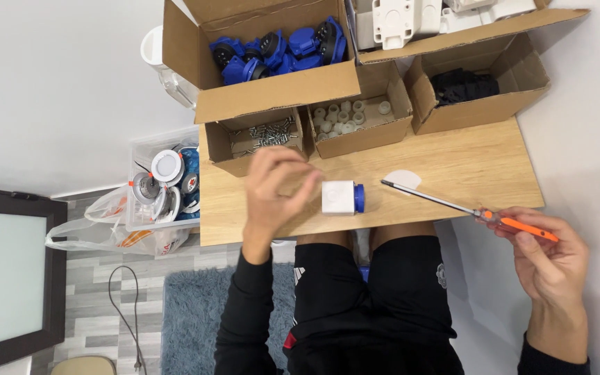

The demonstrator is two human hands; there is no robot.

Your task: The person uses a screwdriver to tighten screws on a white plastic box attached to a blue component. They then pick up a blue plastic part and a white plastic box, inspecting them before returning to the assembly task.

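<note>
Your left hand (272,191) hovers over the wooden table (467,163) with fingers curled and pinched together, possibly on something small, though I cannot tell. Just to its right lies the white block with a blue cap (342,198), on its side. Your right hand (546,253), further right and off the table edge, grips the orange-handled screwdriver (467,208), tip aimed back toward the block.

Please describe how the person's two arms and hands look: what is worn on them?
Both hands, the left hand and the right hand, are bare, without gloves, rings or a watch that I can see. Each arm wears a long black sleeve ending at the wrist; no markings show on them.
</note>
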